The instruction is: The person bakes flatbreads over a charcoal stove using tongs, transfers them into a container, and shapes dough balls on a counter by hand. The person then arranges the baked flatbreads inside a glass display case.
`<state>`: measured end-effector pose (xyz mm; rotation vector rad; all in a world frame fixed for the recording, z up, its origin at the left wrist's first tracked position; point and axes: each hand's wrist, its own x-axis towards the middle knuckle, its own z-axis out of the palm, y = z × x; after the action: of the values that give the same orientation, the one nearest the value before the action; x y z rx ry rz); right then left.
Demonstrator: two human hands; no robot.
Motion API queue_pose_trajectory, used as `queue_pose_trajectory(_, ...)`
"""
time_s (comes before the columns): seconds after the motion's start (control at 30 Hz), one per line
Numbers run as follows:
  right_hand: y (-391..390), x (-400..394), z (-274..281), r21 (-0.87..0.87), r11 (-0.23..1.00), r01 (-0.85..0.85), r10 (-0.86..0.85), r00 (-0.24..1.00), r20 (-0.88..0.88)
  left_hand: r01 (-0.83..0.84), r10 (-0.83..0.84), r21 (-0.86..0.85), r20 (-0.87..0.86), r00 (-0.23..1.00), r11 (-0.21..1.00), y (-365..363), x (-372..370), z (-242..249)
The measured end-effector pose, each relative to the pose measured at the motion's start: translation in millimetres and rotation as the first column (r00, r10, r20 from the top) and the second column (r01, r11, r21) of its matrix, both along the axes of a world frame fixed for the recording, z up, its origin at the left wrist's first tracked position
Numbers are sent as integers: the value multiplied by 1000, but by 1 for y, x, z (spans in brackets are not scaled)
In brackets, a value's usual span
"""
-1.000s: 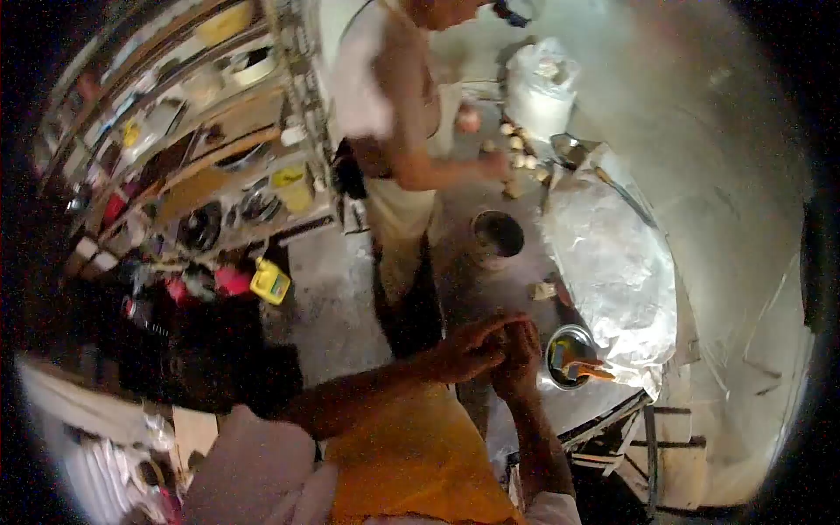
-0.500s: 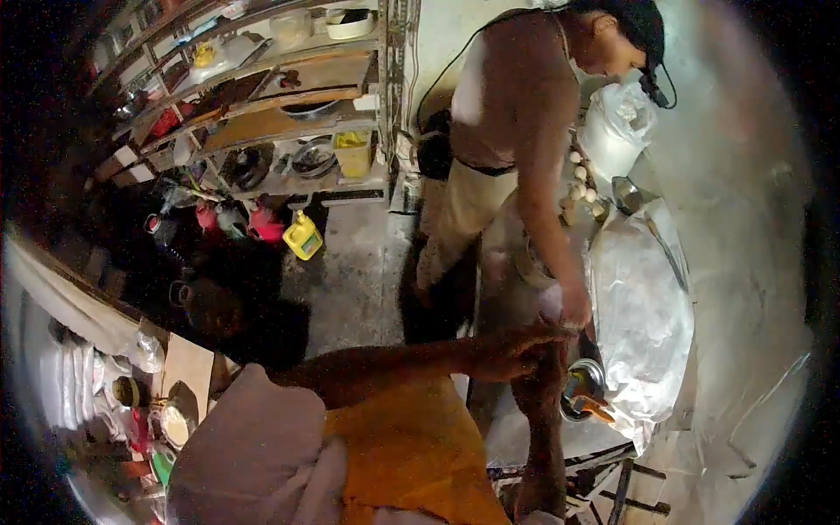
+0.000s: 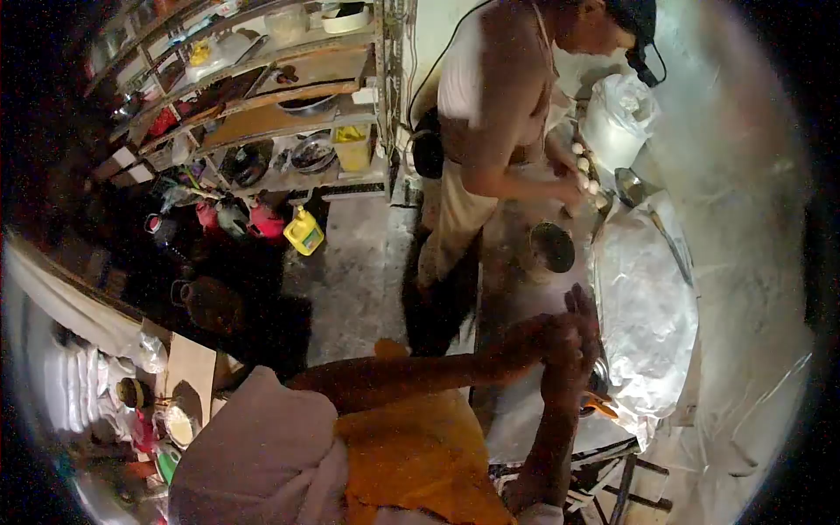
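My left hand (image 3: 558, 339) and my right hand (image 3: 574, 350) meet over the metal-looking work table (image 3: 507, 411). The right fingers are stretched out away from me. Against its palm side the left hand looks curled, in deep shade. Anything between the two hands is hidden. Just beyond and below them is a round metal bowl (image 3: 600, 378), partly covered by my right arm, with an orange-handled tool (image 3: 598, 407) at its rim. Farther up the table stands a round container (image 3: 553, 247) with a dark inside.
Across the table a co-worker (image 3: 499, 105) reaches toward a row of small whitish balls (image 3: 584, 164). Beside them are a white sack (image 3: 619, 118), a metal scoop (image 3: 628, 185) and a plastic-covered bundle (image 3: 647, 306). Shelves (image 3: 289, 96) and a yellow jug (image 3: 304, 231) stand at left.
The co-worker's hand has drawn back from near my hands to the whitish balls, uncovering the round container. My hands have shifted slightly right, and the right fingers now show stretched out.
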<state>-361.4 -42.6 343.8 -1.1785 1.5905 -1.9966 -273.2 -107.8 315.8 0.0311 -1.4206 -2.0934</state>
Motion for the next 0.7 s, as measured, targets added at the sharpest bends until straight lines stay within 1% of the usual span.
queue_pose_trajectory(0.07,-2,0,-1,-90,993,-82,96,983,159,54,-54,22,18,998,998,0,1,-2)
queue_pose_trajectory(0.1,-1,-1,-3,-91,992,-84,97,982,160,76,-77,38,26,997,996,1,3,-3)
queue_pose_trajectory(0.13,2,-4,-8,-99,992,-81,106,951,292,89,-90,49,31,995,995,1,2,-4)
queue_pose_trajectory(0.2,6,-11,-12,-105,991,-77,115,900,420,106,-108,68,40,993,992,0,3,-6)
queue_pose_trajectory(0.27,5,-16,-10,89,995,-49,20,954,299,115,-119,73,48,992,991,1,4,-7)
queue_pose_trajectory(0.3,6,-14,-5,92,994,-55,25,953,302,110,-115,76,57,992,991,-2,4,-9)
queue_pose_trajectory(0.33,8,-8,4,-26,977,-211,204,901,384,112,-117,79,64,991,991,-2,5,-10)
queue_pose_trajectory(0.4,5,1,7,-155,923,-353,385,810,443,122,-129,87,78,989,989,-2,7,-13)
queue_pose_trajectory(0.5,2,1,1,-190,947,-261,318,851,417,135,-146,116,98,984,984,-3,8,-18)
queue_pose_trajectory(0.57,-2,-8,-22,-167,963,-213,263,883,388,136,-153,139,113,982,981,-4,8,-21)
queue_pose_trajectory(0.6,0,-15,-33,-157,970,-186,235,884,405,142,-162,159,123,979,977,-3,10,-22)
queue_pose_trajectory(0.63,5,-23,-45,258,966,30,17,984,-178,138,-164,185,132,978,973,-4,10,-26)
queue_pose_trajectory(0.7,16,-31,-83,389,920,55,-67,998,16,116,-165,271,165,973,956,-9,8,-34)
